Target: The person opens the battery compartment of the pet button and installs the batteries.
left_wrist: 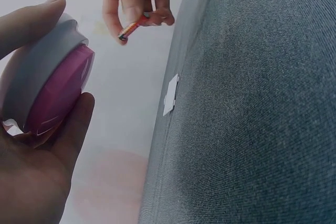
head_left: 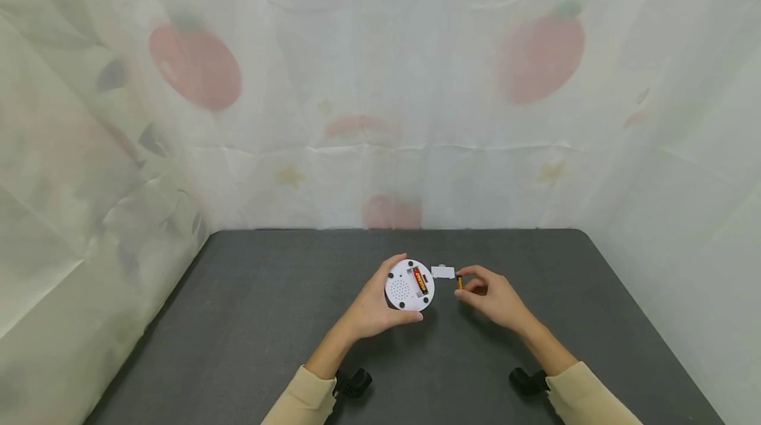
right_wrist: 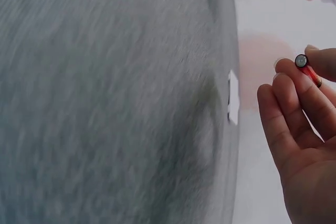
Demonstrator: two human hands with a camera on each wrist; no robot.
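Observation:
My left hand [head_left: 373, 306] grips a round white device [head_left: 409, 285] turned underside up above the dark table; one red-and-black battery [head_left: 419, 280] lies in its open compartment. In the left wrist view the device [left_wrist: 50, 85] shows a white rim and a magenta face between my thumb and fingers. My right hand [head_left: 489, 294] pinches a second small battery [head_left: 460, 281] just right of the device; that battery [left_wrist: 132, 28] [right_wrist: 307, 69] is held between thumb and fingertips. A small white cover piece [head_left: 442, 272] [left_wrist: 170, 95] [right_wrist: 233, 98] lies flat on the table between the hands.
The dark grey table [head_left: 250, 332] is bounded at the back and sides by a pale curtain with red fruit prints [head_left: 196, 68]. Black wrist-camera mounts [head_left: 352, 382] sit under both beige sleeves.

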